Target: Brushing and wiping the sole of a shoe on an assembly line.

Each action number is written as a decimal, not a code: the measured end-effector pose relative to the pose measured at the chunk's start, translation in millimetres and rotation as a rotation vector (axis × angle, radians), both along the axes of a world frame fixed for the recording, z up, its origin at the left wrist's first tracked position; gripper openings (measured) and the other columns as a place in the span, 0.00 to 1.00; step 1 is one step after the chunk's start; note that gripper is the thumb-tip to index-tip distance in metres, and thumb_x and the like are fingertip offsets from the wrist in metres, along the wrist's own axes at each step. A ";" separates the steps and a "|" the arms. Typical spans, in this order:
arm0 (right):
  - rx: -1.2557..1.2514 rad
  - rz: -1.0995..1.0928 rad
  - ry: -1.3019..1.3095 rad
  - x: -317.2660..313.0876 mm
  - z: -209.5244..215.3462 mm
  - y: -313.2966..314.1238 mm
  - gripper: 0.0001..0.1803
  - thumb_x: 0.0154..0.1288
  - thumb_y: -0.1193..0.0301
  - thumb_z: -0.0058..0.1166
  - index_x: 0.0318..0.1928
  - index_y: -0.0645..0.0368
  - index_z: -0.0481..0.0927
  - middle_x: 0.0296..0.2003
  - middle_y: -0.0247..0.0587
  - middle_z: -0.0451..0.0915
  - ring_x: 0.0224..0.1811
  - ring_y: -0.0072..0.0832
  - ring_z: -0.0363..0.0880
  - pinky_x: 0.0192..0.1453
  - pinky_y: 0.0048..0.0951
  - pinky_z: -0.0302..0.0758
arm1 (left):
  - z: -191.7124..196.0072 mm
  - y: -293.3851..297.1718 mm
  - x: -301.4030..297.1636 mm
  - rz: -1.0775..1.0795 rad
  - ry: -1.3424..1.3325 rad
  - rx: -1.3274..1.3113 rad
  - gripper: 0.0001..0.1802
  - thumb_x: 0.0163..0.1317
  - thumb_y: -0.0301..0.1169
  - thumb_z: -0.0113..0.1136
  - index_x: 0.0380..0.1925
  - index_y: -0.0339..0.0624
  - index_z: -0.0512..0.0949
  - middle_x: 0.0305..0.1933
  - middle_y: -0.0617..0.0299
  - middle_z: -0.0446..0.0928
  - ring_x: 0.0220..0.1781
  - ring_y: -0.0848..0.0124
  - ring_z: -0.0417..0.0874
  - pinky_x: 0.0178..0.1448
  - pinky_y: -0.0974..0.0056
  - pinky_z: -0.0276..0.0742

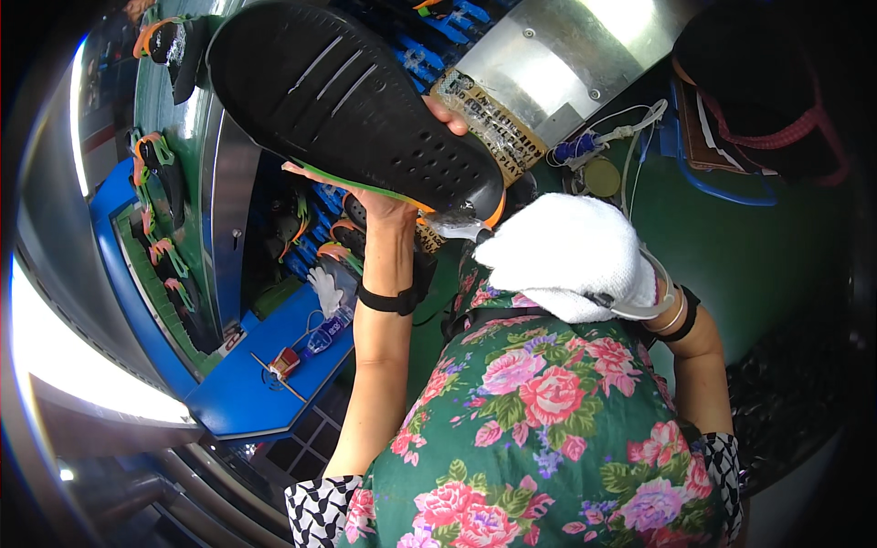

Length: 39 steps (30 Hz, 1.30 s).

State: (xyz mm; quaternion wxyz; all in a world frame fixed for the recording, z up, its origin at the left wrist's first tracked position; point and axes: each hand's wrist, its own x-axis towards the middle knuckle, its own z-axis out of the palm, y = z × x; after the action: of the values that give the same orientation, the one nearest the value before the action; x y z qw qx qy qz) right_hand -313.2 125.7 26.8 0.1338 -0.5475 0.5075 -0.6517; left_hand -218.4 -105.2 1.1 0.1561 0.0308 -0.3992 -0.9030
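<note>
Single head-worn fisheye, looking down, close in.

The shoe sole point(352, 100) is raised above the lap, between the person and the metal machine point(566, 55) behind it. The left hand point(402, 196) is under the sole, at its middle, touching it. The right hand point(571, 256), inside a cloth glove, is to the right of the left hand, just beside the sole's lower end. A conveyor point(169, 183) runs along the far left, with sandals point(160, 173) lying on it in a row. A shelf point(251, 388) sits below and in front of the conveyor, with a bottle point(331, 331) and a spare glove point(324, 288) on it.
</note>
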 end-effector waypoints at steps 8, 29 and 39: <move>-0.069 -0.043 -0.008 -2.4 14.3 -3.8 0.15 0.53 0.76 0.71 0.43 0.52 0.90 0.43 0.37 0.90 0.40 0.36 0.89 0.43 0.34 0.86 | -8.5 4.5 0.8 -0.016 -0.044 0.034 0.72 0.40 0.92 0.41 0.57 0.30 0.75 0.52 0.46 0.77 0.54 0.55 0.78 0.59 0.52 0.80; 0.088 -0.031 0.035 -14.6 8.5 14.3 0.13 0.54 0.72 0.72 0.42 0.49 0.91 0.41 0.35 0.89 0.39 0.35 0.88 0.43 0.33 0.84 | -5.6 12.1 -13.7 -0.002 0.124 0.075 0.62 0.54 0.87 0.40 0.54 0.31 0.76 0.50 0.47 0.79 0.51 0.53 0.82 0.57 0.49 0.80; 0.000 -0.014 0.039 -4.5 9.5 4.5 0.12 0.56 0.73 0.69 0.43 0.50 0.90 0.45 0.34 0.90 0.43 0.33 0.88 0.43 0.33 0.85 | -5.8 17.4 -19.1 0.032 0.106 0.114 0.59 0.59 0.84 0.42 0.52 0.30 0.77 0.49 0.47 0.80 0.50 0.53 0.82 0.55 0.51 0.80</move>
State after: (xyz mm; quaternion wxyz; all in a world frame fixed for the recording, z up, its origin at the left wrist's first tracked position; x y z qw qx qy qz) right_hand -317.8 130.2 36.2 0.1192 -0.5565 0.5141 -0.6417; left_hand -237.5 -87.8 -4.7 0.1894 -0.0020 -0.3378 -0.9220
